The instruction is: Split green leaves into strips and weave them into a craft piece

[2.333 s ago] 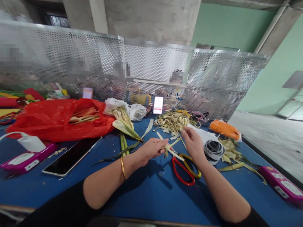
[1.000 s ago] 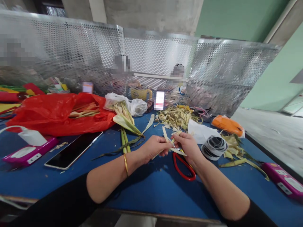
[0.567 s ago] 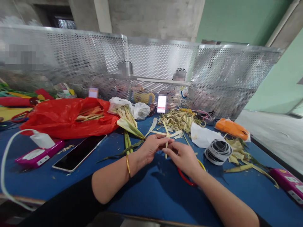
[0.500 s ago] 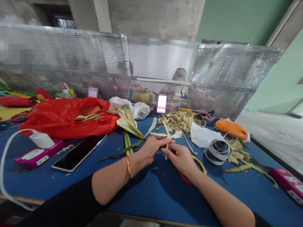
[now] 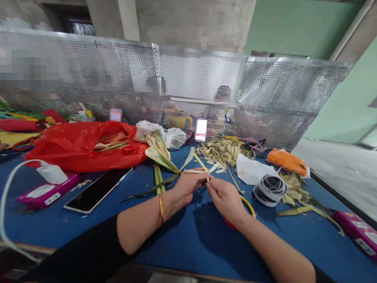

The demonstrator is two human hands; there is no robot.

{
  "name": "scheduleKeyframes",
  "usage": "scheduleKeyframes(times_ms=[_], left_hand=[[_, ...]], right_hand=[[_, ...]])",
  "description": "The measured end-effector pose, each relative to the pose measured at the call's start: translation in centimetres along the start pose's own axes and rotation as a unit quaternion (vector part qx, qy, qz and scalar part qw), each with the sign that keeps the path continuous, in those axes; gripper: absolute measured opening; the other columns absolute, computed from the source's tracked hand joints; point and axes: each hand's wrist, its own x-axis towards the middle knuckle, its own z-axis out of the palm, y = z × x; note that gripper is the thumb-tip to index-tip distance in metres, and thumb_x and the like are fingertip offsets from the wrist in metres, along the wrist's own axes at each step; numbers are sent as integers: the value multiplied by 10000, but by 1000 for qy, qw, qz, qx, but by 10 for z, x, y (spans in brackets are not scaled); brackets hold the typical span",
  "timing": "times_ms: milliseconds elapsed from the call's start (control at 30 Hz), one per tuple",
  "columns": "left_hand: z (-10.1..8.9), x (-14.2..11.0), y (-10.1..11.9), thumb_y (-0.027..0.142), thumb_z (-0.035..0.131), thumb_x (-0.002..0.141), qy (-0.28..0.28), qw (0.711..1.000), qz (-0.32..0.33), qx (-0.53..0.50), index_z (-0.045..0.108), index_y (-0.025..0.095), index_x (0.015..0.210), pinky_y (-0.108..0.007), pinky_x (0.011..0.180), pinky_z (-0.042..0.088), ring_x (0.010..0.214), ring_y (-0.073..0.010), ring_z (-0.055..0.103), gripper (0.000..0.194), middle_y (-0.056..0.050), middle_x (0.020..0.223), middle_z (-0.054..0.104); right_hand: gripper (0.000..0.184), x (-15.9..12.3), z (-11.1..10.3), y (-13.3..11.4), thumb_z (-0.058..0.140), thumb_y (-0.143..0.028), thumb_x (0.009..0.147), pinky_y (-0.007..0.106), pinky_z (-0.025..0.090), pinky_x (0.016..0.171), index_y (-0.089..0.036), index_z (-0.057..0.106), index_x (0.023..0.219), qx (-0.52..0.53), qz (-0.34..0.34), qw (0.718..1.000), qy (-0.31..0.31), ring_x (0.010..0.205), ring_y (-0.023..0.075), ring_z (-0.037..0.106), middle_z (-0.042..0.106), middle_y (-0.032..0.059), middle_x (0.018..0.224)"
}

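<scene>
Both hands meet over the middle of the blue table. My left hand is closed, its thumb and fingers pinching pale dried leaf strips that cross and stick out away from me. My right hand is closed beside it, fingertips pressed on the near end of the same strips. The exact grip is partly hidden by the fingers. A yellow and red ring-shaped object lies partly under my right wrist. Left of my hands, green corn-like stalks with husk leaves lie on the table.
A red plastic bag holds dried strips. Nearby are a phone, a purple power strip, a husk scrap pile, a roll of white-edged tape and an orange packet. A perforated metal screen stands behind; people are beyond it.
The crossed strips have tilted to the left, and their near end is now mostly covered by my fingers. My right hand has closed in against my left fingertips.
</scene>
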Motion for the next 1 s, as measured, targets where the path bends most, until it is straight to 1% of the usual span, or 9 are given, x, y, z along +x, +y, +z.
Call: scheduleKeyframes(times_ms=[133,233,367,467,600,700,833,900,1000], left_hand=[[-4,1,14,138,712,609,-31,999,-13,32,614,138,898,-269,732,508,817,-184,676,305,-83,892,711],[-9,-1,31,116,610,607,-137,990,-23,3,585,147,998,-323,774,514,958,-248,669,393,-116,1041,698],[-16,-1,45,335,627,675,-244,966,-85,-31,581,117,1074,-369,776,520,985,-302,661,457,-169,1100,676],[-15,1,41,390,700,691,-191,977,-78,51,603,138,1093,-306,715,521,879,-245,688,484,-134,1033,702],[-8,0,24,310,750,683,-78,982,-2,169,669,135,980,-185,503,420,599,-117,639,354,-68,809,711],[-3,-4,16,313,738,684,-108,976,-3,190,687,128,932,-176,449,373,531,-94,595,314,-49,745,693],[0,-11,9,427,674,737,-155,952,-13,264,699,116,813,-178,406,322,458,-74,519,321,-17,603,624],[0,-12,5,468,650,749,-157,944,-6,290,693,114,776,-178,392,294,428,-64,467,357,9,530,561],[1,-11,1,462,673,719,-167,943,-4,289,687,117,786,-181,393,284,449,-63,458,352,-4,594,598]], right_hand=[[324,7,-12,11,376,-321,946,244,271,560,-207,491,665,-20,48,999,10,587,141,486,547,2,620],[315,10,-23,16,383,-332,951,243,284,568,-206,509,691,-44,42,997,40,616,149,500,551,9,657],[320,11,-32,18,372,-321,955,256,284,577,-202,528,703,-85,20,995,48,627,155,500,555,23,694],[309,11,-34,18,384,-306,949,261,292,593,-199,554,713,-82,-4,996,27,642,154,507,573,28,704],[345,13,-32,22,437,-372,924,254,313,591,-194,564,658,34,-2,999,-32,635,140,506,573,9,659],[356,16,-28,25,496,-475,866,247,339,561,-186,605,689,196,95,976,-10,597,133,493,558,-6,612],[365,17,-19,25,642,-514,736,243,363,547,-171,584,624,397,185,899,12,520,107,458,525,-31,521],[361,17,-16,24,698,-492,683,241,354,527,-169,571,583,443,201,873,21,490,96,440,520,-36,495],[338,16,-11,21,719,-445,654,239,344,493,-171,558,539,470,211,856,55,457,90,430,521,-34,473]])
